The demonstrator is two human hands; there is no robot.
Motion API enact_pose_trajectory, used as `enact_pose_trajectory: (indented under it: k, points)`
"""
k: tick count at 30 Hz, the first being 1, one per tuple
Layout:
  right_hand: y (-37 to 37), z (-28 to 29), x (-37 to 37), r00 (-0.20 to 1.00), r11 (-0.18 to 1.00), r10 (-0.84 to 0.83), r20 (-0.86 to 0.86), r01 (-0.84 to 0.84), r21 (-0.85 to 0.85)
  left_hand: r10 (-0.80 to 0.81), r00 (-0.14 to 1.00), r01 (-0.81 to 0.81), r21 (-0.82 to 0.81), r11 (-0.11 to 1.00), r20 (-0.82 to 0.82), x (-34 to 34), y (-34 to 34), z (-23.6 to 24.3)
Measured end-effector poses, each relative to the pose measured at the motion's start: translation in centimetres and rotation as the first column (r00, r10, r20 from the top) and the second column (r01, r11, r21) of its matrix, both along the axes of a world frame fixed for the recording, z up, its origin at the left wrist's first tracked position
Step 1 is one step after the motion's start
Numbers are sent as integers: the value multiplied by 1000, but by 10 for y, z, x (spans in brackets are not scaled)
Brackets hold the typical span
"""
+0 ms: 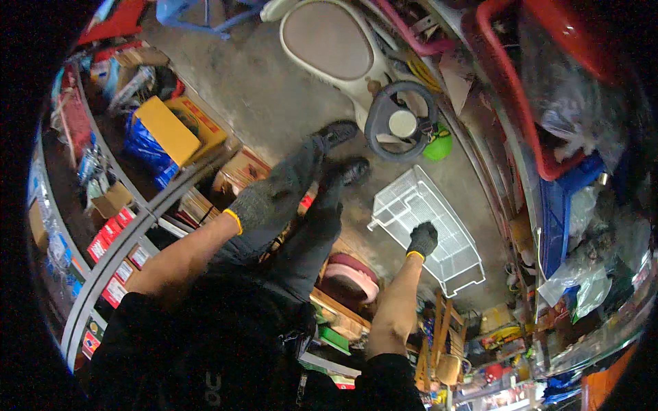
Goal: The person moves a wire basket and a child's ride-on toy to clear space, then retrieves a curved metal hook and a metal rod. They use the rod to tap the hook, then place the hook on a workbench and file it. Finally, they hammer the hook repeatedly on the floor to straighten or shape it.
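My left hand [262,200], in a dark knit glove with a yellow cuff, hangs by my leg, fingers loosely extended, holding nothing I can see. My right hand [423,240], gloved alike, is closed on a white wire basket [460,262] lying on the concrete floor [226,82]. Just beyond the basket are a dark toy steering wheel [375,129] on a beige plastic piece [327,41] and a green round object [436,144].
Shelves with a yellow box [164,130], red cartons and bags line the left. On the right are a red tubular frame [548,164], blue plastic and bags. Pink plastic basins [353,270] lie by my legs; wooden pieces [439,329] and clutter are at lower right.
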State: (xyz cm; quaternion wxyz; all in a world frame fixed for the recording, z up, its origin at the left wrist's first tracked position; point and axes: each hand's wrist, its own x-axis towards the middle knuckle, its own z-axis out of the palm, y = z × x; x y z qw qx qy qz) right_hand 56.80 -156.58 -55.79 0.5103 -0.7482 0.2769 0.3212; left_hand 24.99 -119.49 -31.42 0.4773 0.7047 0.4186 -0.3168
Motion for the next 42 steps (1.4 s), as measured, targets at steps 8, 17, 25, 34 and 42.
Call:
enact_pose_trajectory:
  k: [8,17,25,34,42]
  points:
    - [161,-48,73,896,895,442,-50,-435,101,477,836,-504,36,863,271,81,-9,-96]
    - [205,-250,156,826,814,563,-36,-561,-149,503,784,-594,202,779,364,106,6,-216]
    - [190,-254,149,818,787,575,16,-548,-283,612,735,-584,-186,790,291,148,58,-236]
    - [141,-120,153,949,945,305,-81,-291,148,582,779,-529,-254,810,234,176,48,-246]
    - [34,-70,127,971,971,238,5,-238,-15,629,770,-573,-317,756,107,192,59,-217]
